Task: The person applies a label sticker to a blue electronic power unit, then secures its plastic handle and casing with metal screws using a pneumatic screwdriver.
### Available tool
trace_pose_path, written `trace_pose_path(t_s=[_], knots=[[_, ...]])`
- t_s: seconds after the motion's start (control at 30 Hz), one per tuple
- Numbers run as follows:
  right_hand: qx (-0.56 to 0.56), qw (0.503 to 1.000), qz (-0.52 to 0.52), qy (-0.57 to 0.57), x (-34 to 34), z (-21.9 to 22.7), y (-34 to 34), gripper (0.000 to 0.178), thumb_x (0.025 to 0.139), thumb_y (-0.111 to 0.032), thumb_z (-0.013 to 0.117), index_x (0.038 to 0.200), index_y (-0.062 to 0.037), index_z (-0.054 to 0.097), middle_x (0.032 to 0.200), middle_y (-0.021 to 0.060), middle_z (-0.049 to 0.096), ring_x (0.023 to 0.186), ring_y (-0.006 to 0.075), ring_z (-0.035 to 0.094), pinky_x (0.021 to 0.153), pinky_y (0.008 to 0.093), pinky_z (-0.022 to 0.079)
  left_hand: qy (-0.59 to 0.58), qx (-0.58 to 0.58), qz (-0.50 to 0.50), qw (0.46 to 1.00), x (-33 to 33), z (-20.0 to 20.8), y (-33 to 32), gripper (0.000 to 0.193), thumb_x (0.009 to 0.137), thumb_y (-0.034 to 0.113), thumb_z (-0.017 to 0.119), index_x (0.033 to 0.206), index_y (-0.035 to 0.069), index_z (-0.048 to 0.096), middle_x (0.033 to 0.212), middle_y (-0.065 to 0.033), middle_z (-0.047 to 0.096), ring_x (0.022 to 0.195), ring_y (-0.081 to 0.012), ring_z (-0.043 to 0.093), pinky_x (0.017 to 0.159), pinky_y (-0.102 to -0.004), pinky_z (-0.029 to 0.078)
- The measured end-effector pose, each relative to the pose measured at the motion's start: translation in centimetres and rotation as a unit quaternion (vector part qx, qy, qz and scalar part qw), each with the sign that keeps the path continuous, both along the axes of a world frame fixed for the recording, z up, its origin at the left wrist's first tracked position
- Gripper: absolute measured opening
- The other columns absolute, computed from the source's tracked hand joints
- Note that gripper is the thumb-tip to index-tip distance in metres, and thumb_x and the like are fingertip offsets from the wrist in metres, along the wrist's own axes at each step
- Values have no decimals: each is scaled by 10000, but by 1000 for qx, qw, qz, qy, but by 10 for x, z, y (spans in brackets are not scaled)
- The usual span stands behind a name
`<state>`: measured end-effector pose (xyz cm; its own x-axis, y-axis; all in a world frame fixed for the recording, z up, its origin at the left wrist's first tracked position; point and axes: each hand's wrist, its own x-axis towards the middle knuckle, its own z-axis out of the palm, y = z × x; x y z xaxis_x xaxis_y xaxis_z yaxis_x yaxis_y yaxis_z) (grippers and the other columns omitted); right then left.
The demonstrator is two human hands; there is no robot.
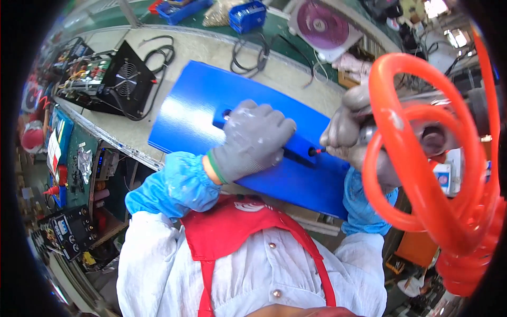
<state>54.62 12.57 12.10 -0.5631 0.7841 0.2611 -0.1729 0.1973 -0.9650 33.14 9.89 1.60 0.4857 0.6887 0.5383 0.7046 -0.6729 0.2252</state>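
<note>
A glossy blue sheet-metal cover (193,100) lies at a slant in front of me, with a blue handle (302,154) along its top. My left hand (252,138), in a grey glove, is closed over the middle of the handle. At the right, my gloved right hand (342,127) grips a grey air screwdriver (435,138), largely hidden by hose loops. Its dark tip with a red band (318,151) is at the right end of the handle. Whether a screw sits there is too small to tell.
A thick orange coiled hose (388,142) hangs close on the right. Behind the cover are black cables (256,63). An opened black machine with a fan (127,76) stands at the left. Farther back are a blue parts bin (247,16) and a purple-grilled fan (323,24).
</note>
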Motion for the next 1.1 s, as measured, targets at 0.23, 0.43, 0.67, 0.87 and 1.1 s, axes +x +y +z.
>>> trace_pose_path(t_s=[0.23, 0.43, 0.67, 0.87, 1.1], knots=[[69, 991, 113, -26, 4, -1, -56, 652, 695, -80, 691, 1297, 79, 495, 728, 59, 562, 705, 196, 597, 694, 379, 545, -69, 31, 8, 997, 0, -16, -8, 252, 590, 206, 741, 791, 157, 596, 744, -41, 584, 748, -238, 608, 674, -397, 437], [74, 988, 123, -58, -26, 8, -20, 643, 682, -56, 698, 1280, 85, 510, 717, 71, 573, 689, 203, 608, 683, 385, 550, -35, 40, 0, 999, 2, -10, -11, 237, 616, 189, 731, 819, 165, 611, 746, -40, 588, 748, -256, 617, 691, -417, 444], [50, 989, -115, 82, -15, -13, -28, 654, 545, -63, 627, 1181, 58, 539, 592, 14, 409, 569, 181, 487, 616, 354, 522, -41, 31, 9, 999, 3, -7, -2, 268, 587, 160, 723, 828, 168, 604, 739, -32, 574, 742, -256, 599, 677, -423, 432], [56, 982, -179, 34, -16, -14, -42, 637, 602, -54, 619, 1222, 66, 532, 650, 34, 473, 613, 183, 515, 665, 364, 534, -40, 39, 2, 998, 1, -8, 3, 300, 580, 114, 721, 866, 155, 639, 745, -24, 590, 751, -246, 611, 689, -407, 436], [143, 930, -338, -19, -37, -6, -56, 510, 716, -64, 549, 1199, 101, 551, 753, 146, 615, 676, 227, 637, 664, 372, 571, -23, 20, -3, 1000, 4, -4, -3, 337, 558, 104, 728, 883, 142, 646, 757, -25, 598, 754, -241, 612, 692, -403, 433]])
